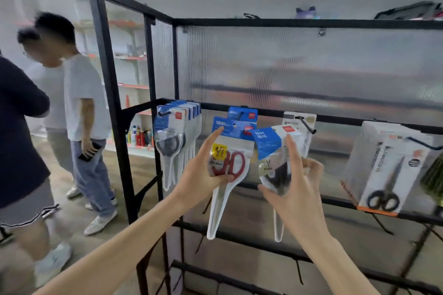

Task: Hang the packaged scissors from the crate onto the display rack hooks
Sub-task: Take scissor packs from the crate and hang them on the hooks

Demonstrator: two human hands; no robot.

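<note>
A red-handled scissors pack (227,170) is held up in front of the display rack (263,23), just below and in front of the middle rail (340,119), between the rack's left post and its centre. It is gripped by the left hand (203,170): thumb curled across the lower front of the pack, forefinger stretched up the left edge to the blue header card. The header's hang hole sits close to a hook already carrying one blue-header pack (242,114); whether the hole is on the hook yet cannot be told, as the hook tip is hidden by the cards.

A second pack, black-handled scissors pack (275,170), is held just to the right by the right hand (294,187), palm behind it, thumb under the lower left, one finger straight up the front, the rest curled at the back. Its header is near a bare hook (308,126) in front of a grey-topped card.

Step judged in hand: threading, two packs carried at once, red one first. Next move calls for the hang hole to be lined up with the hook tip and the pack pushed back along the prong, then released; the tilted header must be squared first.

Further left along the rail a full row of hung packs (177,141) is seen; toward the right edge a boxed scissors stack (386,167). The crate is not in view. Two bystanders (72,103) are seen past the rack's left side.
</note>
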